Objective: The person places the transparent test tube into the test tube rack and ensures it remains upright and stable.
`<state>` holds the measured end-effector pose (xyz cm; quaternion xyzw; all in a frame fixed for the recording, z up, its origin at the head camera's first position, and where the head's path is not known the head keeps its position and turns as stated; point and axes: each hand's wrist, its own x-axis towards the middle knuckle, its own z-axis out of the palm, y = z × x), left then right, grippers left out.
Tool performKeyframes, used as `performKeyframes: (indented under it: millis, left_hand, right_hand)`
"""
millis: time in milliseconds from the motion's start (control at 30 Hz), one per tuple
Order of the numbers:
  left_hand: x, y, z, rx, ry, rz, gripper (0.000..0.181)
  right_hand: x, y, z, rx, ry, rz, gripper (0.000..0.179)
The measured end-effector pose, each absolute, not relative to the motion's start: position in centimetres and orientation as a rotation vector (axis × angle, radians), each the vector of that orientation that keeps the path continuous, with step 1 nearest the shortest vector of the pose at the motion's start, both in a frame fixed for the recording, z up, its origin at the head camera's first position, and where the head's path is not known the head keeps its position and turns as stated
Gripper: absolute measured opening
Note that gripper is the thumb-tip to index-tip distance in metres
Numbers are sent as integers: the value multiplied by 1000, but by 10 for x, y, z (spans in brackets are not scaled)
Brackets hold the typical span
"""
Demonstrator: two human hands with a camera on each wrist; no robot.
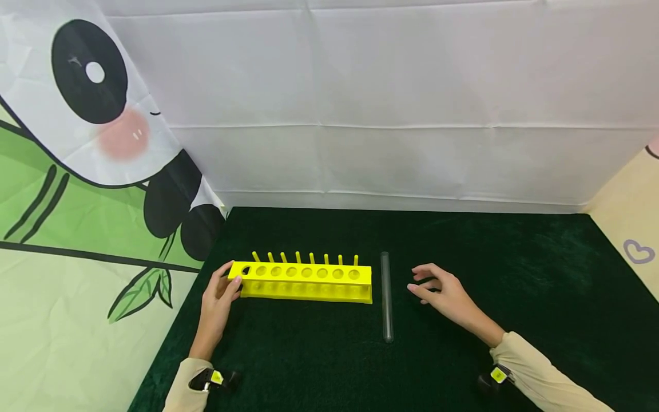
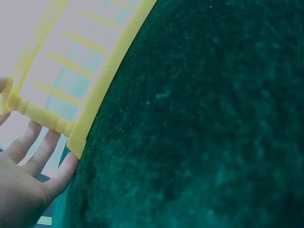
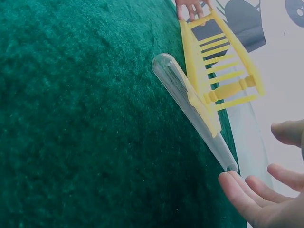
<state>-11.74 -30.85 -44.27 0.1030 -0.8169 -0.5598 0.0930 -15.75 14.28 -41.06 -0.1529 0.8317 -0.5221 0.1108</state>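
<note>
A yellow test tube rack (image 1: 306, 280) stands on the dark green cloth, with a row of round holes and a row of upright pegs behind. My left hand (image 1: 218, 300) grips its left end, thumb at the front; in the left wrist view the fingers (image 2: 40, 147) are round the end post. To the right of the rack lies a clear glass test tube (image 1: 387, 297), its rounded end towards me. My right hand (image 1: 443, 292) hovers right of the tube with loosely bent fingers, apart from it and holding nothing. The right wrist view shows the tube (image 3: 190, 107) beside the rack.
Green cloth (image 1: 515, 274) covers the table. A white sheet (image 1: 386, 103) hangs behind it, and a cartoon-printed sheet (image 1: 103, 217) hangs at the left. A pale printed sheet (image 1: 625, 229) borders the right edge.
</note>
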Motion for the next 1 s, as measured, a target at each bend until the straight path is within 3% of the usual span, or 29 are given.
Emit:
performKeyframes:
  millis: [500,1000]
  left_hand:
    - [-120,-308,-446,303,-2404,-1674,54]
    - [-131,-324,-479,304,-2381,-1676,54]
  right_hand:
    - [-176,135,-435,-366,2413,-1544,43]
    - [-185,121,-449,-309,2411,-1507,47]
